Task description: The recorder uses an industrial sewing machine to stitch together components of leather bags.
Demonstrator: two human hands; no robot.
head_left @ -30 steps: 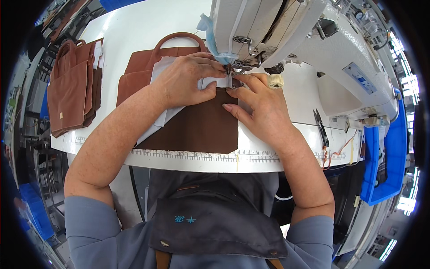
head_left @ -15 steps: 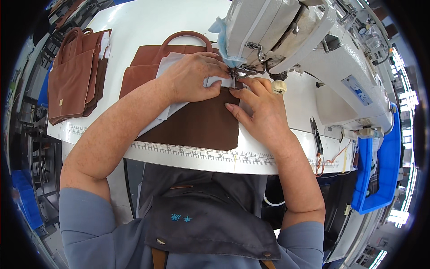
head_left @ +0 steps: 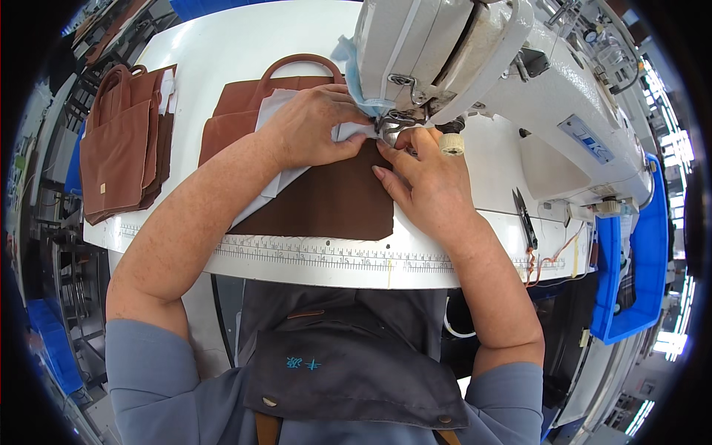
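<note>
At the sewing machine [head_left: 415, 55], both my hands are close to the metal presser foot [head_left: 383, 126]. My left hand [head_left: 308, 130] pinches folded white lining fabric [head_left: 271, 194] between thumb and fingers, left of the foot. With bent fingers my right hand [head_left: 430, 182] grips the right edge of a dark brown fabric panel [head_left: 319, 200], its fingertips partly hidden beside the foot. The lining lies along the panel's left side. Beyond my left forearm, a reddish-brown bag piece with a looped handle [head_left: 297, 59] lies on the table, partly covered. The stitching point is hidden.
Stacked brown bag pieces with handles [head_left: 122, 152] lie at the table's left. A ruler strip [head_left: 334, 256] runs along the front edge. Black thread snips [head_left: 525, 219] and orange thread [head_left: 545, 261] lie to the right, near a blue bin [head_left: 656, 274].
The brown panel has slid slightly away from me, its near edge now farther from the table's front. Both hands keep nearly the same hold. The whole view has shifted a little.
</note>
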